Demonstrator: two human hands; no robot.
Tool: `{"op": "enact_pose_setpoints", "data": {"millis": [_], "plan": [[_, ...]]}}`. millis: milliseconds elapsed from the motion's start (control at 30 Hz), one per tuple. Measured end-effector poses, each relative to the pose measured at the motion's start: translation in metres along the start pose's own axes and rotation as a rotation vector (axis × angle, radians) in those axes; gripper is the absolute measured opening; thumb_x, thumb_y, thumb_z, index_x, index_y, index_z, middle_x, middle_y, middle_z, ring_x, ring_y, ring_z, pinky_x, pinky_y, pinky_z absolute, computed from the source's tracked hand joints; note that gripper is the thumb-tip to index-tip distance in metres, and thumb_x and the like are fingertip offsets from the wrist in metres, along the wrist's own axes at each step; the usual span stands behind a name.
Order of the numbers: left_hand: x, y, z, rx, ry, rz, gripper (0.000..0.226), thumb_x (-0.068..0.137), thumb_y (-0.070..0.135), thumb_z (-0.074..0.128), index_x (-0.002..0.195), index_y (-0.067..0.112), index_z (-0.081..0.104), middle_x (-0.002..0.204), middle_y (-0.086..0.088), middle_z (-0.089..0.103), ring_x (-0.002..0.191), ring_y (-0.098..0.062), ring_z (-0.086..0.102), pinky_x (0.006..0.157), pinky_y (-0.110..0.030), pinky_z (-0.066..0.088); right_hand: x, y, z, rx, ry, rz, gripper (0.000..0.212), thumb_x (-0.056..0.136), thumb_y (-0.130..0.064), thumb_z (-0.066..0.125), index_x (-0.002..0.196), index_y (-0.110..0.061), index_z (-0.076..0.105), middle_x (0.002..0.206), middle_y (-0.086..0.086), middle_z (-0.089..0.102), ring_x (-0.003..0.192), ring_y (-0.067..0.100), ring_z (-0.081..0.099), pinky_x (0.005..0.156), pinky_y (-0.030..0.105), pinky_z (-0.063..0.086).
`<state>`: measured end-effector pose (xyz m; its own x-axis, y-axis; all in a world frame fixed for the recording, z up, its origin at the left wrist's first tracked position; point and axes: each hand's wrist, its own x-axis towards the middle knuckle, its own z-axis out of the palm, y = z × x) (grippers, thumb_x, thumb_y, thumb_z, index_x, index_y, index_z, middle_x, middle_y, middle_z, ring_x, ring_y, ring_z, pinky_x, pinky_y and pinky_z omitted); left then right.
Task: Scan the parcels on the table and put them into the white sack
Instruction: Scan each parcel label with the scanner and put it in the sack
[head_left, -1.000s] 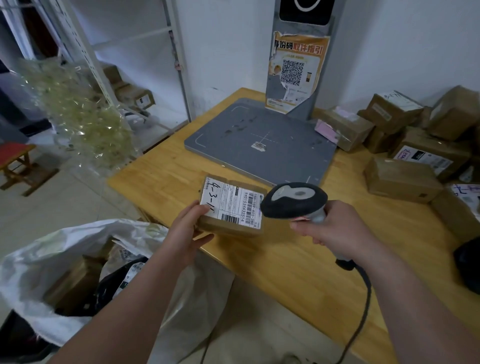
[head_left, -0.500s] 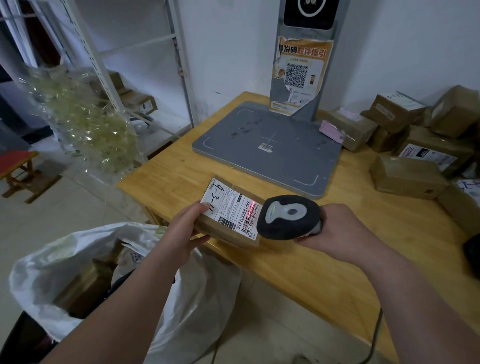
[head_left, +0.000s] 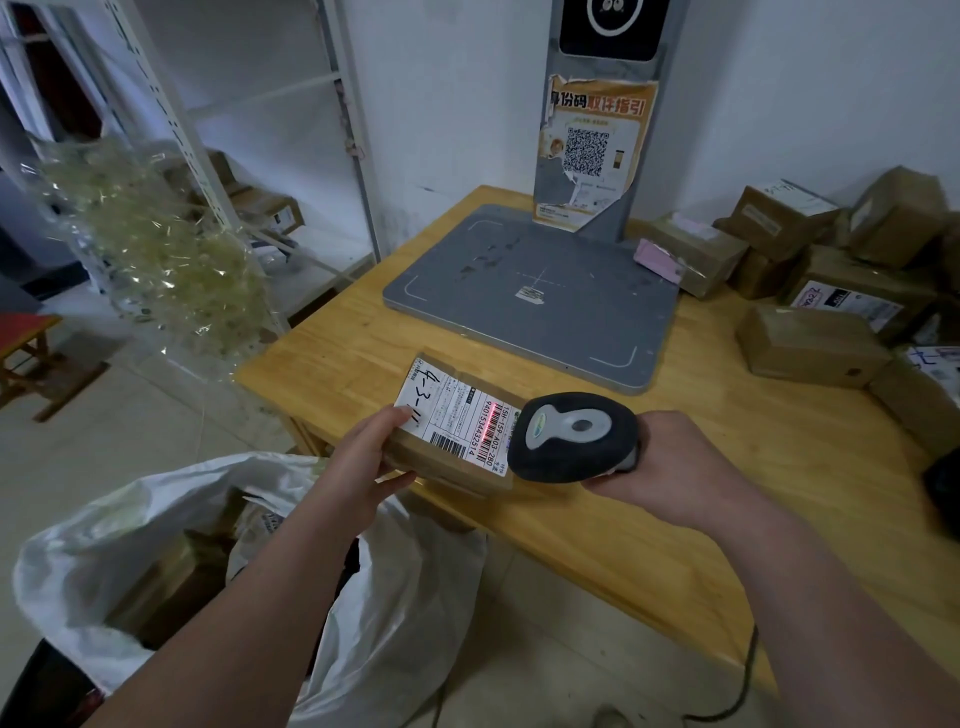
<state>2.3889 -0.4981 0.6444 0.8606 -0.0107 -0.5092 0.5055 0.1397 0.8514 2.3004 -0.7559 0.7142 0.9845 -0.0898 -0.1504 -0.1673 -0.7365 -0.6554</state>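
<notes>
Several brown boxes lie half hidden inside the white sack (head_left: 249, 597) at lower left. Beside it, the left hand (head_left: 358, 470) pinches the parcel (head_left: 457, 441) at the table (head_left: 675, 519) edge. A red line crosses its label. The right hand (head_left: 675, 467) is wrapped around the scanner (head_left: 571, 436), hiding its handle. More parcels (head_left: 810, 348) at right are cut off.

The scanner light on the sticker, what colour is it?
Red, a thin line across the barcode label, seen from the head camera.
</notes>
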Motion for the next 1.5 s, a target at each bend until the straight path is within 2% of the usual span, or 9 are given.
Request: {"op": "enact_pose_setpoints", "data": {"millis": [300,500,700,833,967,1100,1233,1367,1500], "plan": [[0.000,-0.002,-0.024,-0.043,0.041,0.002,0.013,0.089,0.028,0.063,0.096,0.018,0.063,0.093,-0.006,0.052,0.095,-0.024,0.056,0.099,-0.048,0.048,0.014,-0.014,0.027,0.024,-0.039,0.014,0.020,0.070,-0.024,0.083,0.072,-0.023,0.063,0.072,-0.005,0.065,0.069,0.008,0.062,0.056,0.022,0.049],[0.003,-0.011,-0.098,-0.125,0.257,0.037,0.009,0.089,0.029,0.064,0.094,0.022,0.061,0.106,-0.007,0.057,0.102,-0.023,0.057,0.093,-0.044,0.050,0.037,-0.046,0.075,0.095,-0.181,-0.001,0.017,0.072,-0.023,0.083,0.082,-0.018,0.070,0.077,-0.003,0.069,0.072,0.006,0.063,0.060,0.020,0.049],[0.004,-0.042,-0.198,-0.169,0.629,0.042,0.082,0.059,0.045,0.082,0.132,0.028,0.048,0.128,-0.010,0.056,0.102,-0.025,0.063,0.085,-0.042,0.056,0.060,-0.077,0.139,0.105,-0.319,-0.015,0.023,0.072,-0.026,0.083,0.090,-0.016,0.071,0.082,-0.006,0.068,0.075,0.006,0.062,0.057,0.018,0.044],[0.001,-0.067,-0.230,0.160,0.918,-0.051,0.081,0.063,0.042,0.084,0.133,0.034,0.044,0.143,-0.011,0.033,0.119,-0.034,0.047,0.095,-0.044,0.048,0.071,-0.093,0.178,0.147,-0.410,-0.010,0.020,0.073,-0.024,0.082,0.088,-0.020,0.070,0.082,-0.009,0.068,0.078,0.003,0.061,0.060,0.019,0.045],[0.011,-0.085,-0.245,0.518,1.005,-0.089,0.074,0.066,0.036,0.083,0.129,0.026,0.046,0.141,-0.014,0.026,0.125,-0.043,0.032,0.100,-0.050,0.038,0.081,-0.101,0.218,0.161,-0.454,0.025,0.023,0.072,-0.024,0.083,0.084,-0.030,0.064,0.083,-0.012,0.067,0.083,0.010,0.064,0.072,0.030,0.055],[0.027,-0.111,-0.259,0.800,0.968,-0.050,0.070,0.066,0.032,0.086,0.125,0.022,0.050,0.144,-0.017,0.022,0.128,-0.043,0.025,0.102,-0.050,0.034,0.091,-0.099,0.253,0.150,-0.495,0.060,0.024,0.072,-0.026,0.082,0.091,-0.027,0.067,0.089,-0.008,0.070,0.086,0.012,0.065,0.079,0.033,0.054],[0.046,-0.141,-0.280,1.182,0.660,-0.230,0.051,0.079,0.044,0.067,0.124,0.024,0.054,0.136,-0.008,0.042,0.123,-0.037,0.039,0.102,-0.045,0.033,0.099,-0.095,0.282,0.160,-0.516,0.091,0.033,0.073,-0.031,0.082,0.103,-0.024,0.069,0.097,-0.007,0.071,0.092,0.013,0.065,0.082,0.031,0.053],[0.051,-0.161,-0.297,1.052,0.739,-0.285,0.026,0.091,0.020,0.047,0.115,0.023,0.058,0.114,-0.007,0.061,0.113,-0.034,0.052,0.107,-0.057,0.029,0.107,-0.085,0.304,0.201,-0.482,0.180,0.027,0.075,-0.030,0.081,0.098,-0.020,0.072,0.087,-0.007,0.072,0.084,0.011,0.066,0.070,0.027,0.051],[0.046,-0.179,-0.308,0.699,1.027,-0.311,0.039,0.094,0.023,0.054,0.133,0.021,0.052,0.149,-0.018,0.030,0.130,-0.040,0.035,0.105,-0.049,0.032,0.110,-0.070,0.322,0.300,-0.438,0.290,0.025,0.077,-0.022,0.080,0.098,-0.010,0.072,0.079,-0.004,0.068,0.073,0.012,0.062,0.057,0.023,0.042]]}}
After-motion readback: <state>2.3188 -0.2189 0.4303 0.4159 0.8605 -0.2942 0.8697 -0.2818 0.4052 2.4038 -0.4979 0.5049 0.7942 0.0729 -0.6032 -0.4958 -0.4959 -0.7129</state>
